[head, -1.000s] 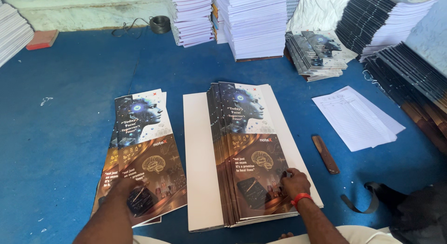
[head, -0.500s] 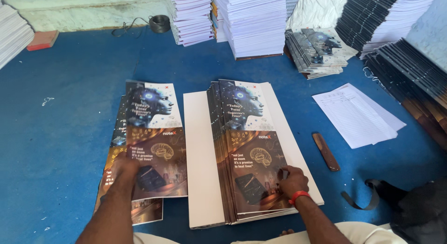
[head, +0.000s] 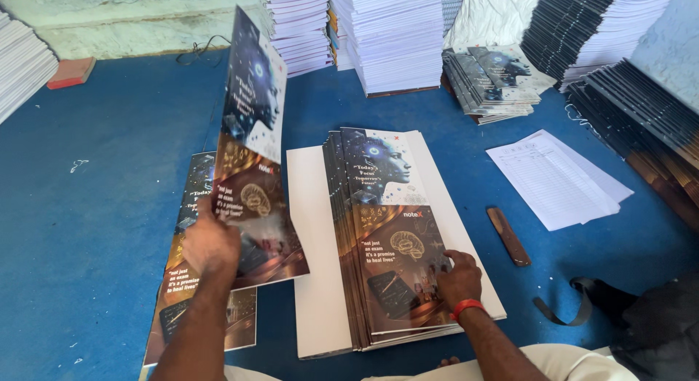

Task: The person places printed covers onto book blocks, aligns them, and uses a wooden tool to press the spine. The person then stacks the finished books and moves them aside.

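Hands first: we see the left hand (head: pixel 211 244) gripping the near part of a printed cover sheet (head: pixel 251 133), fingers curled around its edge, forearm coming up from the near edge of the view. That sheet is lifted steeply, its far end pointing up toward the far stacks, while its near corner sits just over a second cover sheet (head: pixel 191 272) lying flat on the blue floor (head: pixel 95 206) at near left.

Over on the right, the right hand (head: pixel 457 279), with a red band at the wrist, rests on the near end of the stack of covers (head: pixel 386 228). Its fingers are bent and pressed down on the top sheet, index pointing left. We can't tell if it's pinching a corner. The stack sits fanned on a white board (head: pixel 313 243).

Further right lie loose white papers (head: pixel 553 177) and a brown wooden stick (head: pixel 508 236). Tall white paper stacks (head: pixel 393 39) line the far side.
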